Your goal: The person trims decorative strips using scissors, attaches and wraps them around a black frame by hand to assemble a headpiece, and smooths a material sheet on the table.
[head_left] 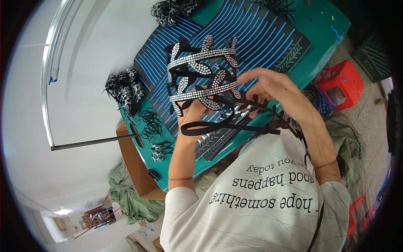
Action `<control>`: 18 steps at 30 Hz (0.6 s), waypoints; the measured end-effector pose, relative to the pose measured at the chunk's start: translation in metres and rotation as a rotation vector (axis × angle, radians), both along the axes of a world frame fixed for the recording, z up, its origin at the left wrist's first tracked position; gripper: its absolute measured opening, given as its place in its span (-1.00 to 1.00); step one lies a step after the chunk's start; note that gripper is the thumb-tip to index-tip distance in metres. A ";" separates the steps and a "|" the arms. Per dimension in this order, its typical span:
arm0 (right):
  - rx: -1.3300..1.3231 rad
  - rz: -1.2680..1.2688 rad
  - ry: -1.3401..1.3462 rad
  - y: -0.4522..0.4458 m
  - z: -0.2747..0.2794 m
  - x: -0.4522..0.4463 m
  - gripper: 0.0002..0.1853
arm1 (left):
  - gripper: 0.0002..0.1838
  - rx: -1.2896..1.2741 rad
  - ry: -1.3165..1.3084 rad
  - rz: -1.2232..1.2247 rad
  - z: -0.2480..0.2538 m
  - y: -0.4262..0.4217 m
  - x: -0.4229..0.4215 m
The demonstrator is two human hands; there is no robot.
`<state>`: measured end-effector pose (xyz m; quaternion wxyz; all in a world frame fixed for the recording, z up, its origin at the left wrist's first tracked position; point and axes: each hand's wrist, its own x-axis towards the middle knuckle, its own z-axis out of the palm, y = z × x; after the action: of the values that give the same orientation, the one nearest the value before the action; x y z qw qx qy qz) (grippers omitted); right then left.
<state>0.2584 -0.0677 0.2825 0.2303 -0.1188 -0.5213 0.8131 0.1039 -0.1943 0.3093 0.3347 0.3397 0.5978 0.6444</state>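
Observation:
A black strap with rhinestone bands and leaf shapes (201, 90) is coiled in stacked loops above the table. My left hand (194, 112) grips the coil from below, its fingers largely hidden behind the loops. At the coil's right side, my right hand (273, 90) has its index finger reaching to the edge, while the other fingers curl round a dark leafy length (262, 106) of strap. A plain black loop (205, 127) hangs below both hands.
Dark sheets with blue strips (247, 31) lie on the green table (323, 40). Bundles of black-and-silver straps (126, 90) rest at its left edge, near a cardboard box (136, 168). A red stool (350, 86) stands at right.

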 end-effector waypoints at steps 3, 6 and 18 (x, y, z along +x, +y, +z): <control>-0.005 0.043 -0.120 0.005 -0.002 0.009 -0.61 | -0.81 0.093 -0.188 0.144 -0.007 0.002 0.010; -0.002 0.016 -0.254 0.005 0.004 0.014 -0.55 | -0.85 0.100 0.108 0.040 0.003 0.004 -0.006; 0.034 -0.168 -0.230 -0.004 0.017 0.027 -0.61 | -0.93 0.161 0.950 -0.129 0.011 0.015 -0.012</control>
<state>0.2858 -0.0717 0.2993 0.2382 -0.2507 -0.5463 0.7628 0.0914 -0.1794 0.3199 0.0369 0.6574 0.6105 0.4402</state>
